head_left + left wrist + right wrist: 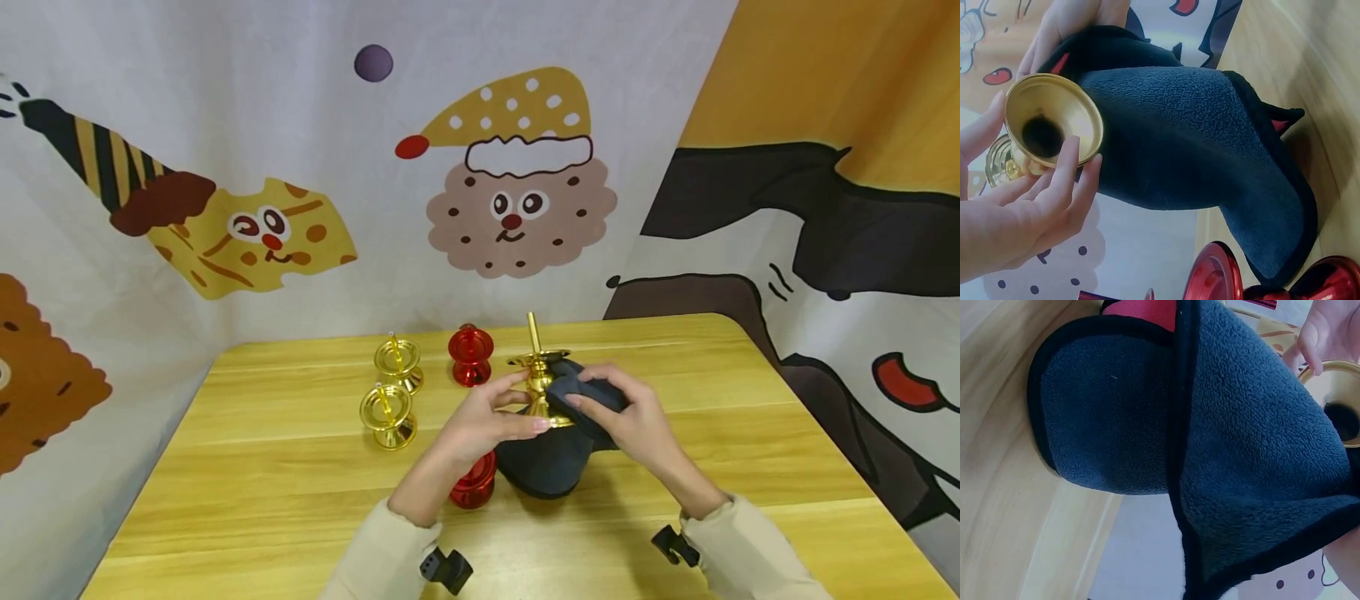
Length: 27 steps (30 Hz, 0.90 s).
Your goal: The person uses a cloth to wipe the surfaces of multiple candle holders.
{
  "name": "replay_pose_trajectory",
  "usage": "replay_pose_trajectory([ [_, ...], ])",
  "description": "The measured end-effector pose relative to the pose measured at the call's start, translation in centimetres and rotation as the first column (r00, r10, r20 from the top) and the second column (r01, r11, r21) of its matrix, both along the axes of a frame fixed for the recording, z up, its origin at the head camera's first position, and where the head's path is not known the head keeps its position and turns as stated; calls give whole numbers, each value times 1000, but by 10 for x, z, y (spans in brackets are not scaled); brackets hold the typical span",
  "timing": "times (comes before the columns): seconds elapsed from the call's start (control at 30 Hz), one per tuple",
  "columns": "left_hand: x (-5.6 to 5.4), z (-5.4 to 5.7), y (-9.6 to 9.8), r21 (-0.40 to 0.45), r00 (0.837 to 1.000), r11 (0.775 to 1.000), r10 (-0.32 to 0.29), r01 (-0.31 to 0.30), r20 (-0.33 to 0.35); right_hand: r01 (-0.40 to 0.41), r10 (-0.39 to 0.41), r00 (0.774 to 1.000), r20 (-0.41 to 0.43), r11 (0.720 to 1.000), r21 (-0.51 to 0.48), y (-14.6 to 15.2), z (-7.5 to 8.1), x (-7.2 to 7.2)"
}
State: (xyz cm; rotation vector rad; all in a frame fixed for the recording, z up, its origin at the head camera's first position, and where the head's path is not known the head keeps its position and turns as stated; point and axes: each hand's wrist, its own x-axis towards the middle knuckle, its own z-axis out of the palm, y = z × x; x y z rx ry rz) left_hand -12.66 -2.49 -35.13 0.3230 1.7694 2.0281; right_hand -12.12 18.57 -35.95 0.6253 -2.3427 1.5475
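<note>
A gold candle holder (537, 379) with an upright stem is raised above the table. My left hand (487, 417) grips it by the lower part, thumb and fingers around the base. In the left wrist view its hollow round base (1088, 119) faces the camera. My right hand (626, 408) pinches a dark grey cloth (547, 467) against the holder's right side. The cloth drapes below the holder; its black edging shows in the right wrist view, with a bit of red (1147, 311) beyond it. Cloth hides most of the right hand's fingers in that view.
Left of the hands, two gold candle holders (395, 437) stand on the wooden table (285, 500). One red candle holder (471, 358) stands near the back edge. Another red candle holder (474, 487) is partly hidden by the left forearm. A printed curtain (315, 108) hangs behind.
</note>
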Motion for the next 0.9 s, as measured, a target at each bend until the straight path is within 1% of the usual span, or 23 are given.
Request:
replay_pose_trajectory([
  [0.07,0,0,-1,13,1000,1000,-6,6,8,-32,33,999,40,999,-11,1,0,2],
  [0.17,0,0,-5,22,999,999,-30,30,14,-105,106,992,73,994,-18,4,0,2],
  [0.23,0,0,-8,9,999,999,-49,49,15,-153,155,984,90,988,-24,6,1,3],
  [0.3,-1,0,-11,-10,998,998,-64,64,12,-182,184,977,106,983,-29,8,1,2],
  [0.4,-1,0,-13,-45,998,997,-66,66,4,-182,184,974,130,983,-28,10,1,1],
  [0.57,0,1,-13,-59,999,997,-45,46,13,-171,172,976,130,985,-23,10,1,-3],
  [0.63,0,2,-11,-87,1000,996,-16,16,1,-167,168,978,126,986,-14,10,2,-3],
  [0.7,1,2,-7,-146,999,989,21,-27,-46,-157,154,982,108,987,19,8,5,-4],
  [0.77,2,3,-2,-230,991,970,57,-83,-117,-140,135,989,68,987,77,5,8,-3],
  [0.83,4,3,3,-298,979,945,83,-136,-185,-117,116,993,12,982,149,1,12,-2],
  [0.87,4,3,4,-325,974,933,89,-155,-209,-107,111,994,-15,978,179,0,13,-2],
  [0.9,5,4,5,-341,971,925,93,-166,-219,-101,110,993,-36,975,198,-1,14,-2],
])
